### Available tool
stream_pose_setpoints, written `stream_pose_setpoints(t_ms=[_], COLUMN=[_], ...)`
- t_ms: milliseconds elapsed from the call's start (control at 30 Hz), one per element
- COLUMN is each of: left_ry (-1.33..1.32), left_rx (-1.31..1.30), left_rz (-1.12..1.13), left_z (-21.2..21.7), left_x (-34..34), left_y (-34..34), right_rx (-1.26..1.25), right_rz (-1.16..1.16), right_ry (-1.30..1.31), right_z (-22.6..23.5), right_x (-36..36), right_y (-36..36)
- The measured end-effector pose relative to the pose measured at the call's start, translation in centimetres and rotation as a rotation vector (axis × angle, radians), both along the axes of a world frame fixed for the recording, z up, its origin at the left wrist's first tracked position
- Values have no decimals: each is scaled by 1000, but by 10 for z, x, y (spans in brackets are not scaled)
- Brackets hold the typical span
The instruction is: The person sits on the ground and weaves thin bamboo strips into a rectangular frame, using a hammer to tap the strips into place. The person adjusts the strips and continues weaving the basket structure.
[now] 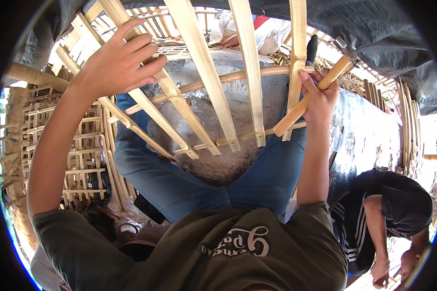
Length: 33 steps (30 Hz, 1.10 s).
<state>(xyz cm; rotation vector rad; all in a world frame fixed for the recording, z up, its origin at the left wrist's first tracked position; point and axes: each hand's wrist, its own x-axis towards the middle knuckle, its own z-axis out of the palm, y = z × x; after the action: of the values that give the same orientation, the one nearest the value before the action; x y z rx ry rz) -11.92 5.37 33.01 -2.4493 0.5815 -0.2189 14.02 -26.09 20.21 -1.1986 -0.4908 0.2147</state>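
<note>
A frame of pale bamboo slats [204, 68] lies across my lap. Its long strips fan away from me over thinner crosspieces [233, 76]. My left hand [114, 63] is raised over the left slats, fingers spread and slightly bent, with nothing seen in them. Whether its fingertips touch the slat beneath is unclear. On the right, my right hand [320, 99] grips a hammer [334, 73] by its wooden handle, the metal head pointing up and away. That hand is close against the rightmost slat [297, 43], its thumb near where the slat meets a crosspiece.
Woven bamboo lattice [85, 145] stands at the left. Dark sheeting [374, 29] hangs at the upper right, and a whitish sack [272, 36] lies beyond the frame. Another person [388, 218] in dark clothes bends low at the lower right.
</note>
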Motion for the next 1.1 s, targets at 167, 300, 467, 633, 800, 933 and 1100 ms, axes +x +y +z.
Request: stream_pose_setpoints(t_ms=[167,300,467,633,800,933,1100], left_ry=[-132,-349,-993,-1372,-1139,-1030,-656], left_rx=[-103,-296,-716,-1935,-2323,-2381,-2701], left_rz=[88,161,289,447,702,744,785], left_z=[-11,-38,-95,-175,-180,-167,-169], left_x=[2,4,6,-7,-2,4,12], left_y=[-15,-23,-65,-171,-206,-187,-159], right_rx=[86,209,228,168,159,198,236], right_rz=[-117,-134,-93,-180,-163,-277,-179], right_ry=[1,-12,-82,-40,0,87,92], right_z=[-5,-16,-33,-30,-24,-28,-30], right_x=[-14,-21,-6,-15,-18,-24,-23], right_y=[2,6,-9,-10,-13,-10,-17])
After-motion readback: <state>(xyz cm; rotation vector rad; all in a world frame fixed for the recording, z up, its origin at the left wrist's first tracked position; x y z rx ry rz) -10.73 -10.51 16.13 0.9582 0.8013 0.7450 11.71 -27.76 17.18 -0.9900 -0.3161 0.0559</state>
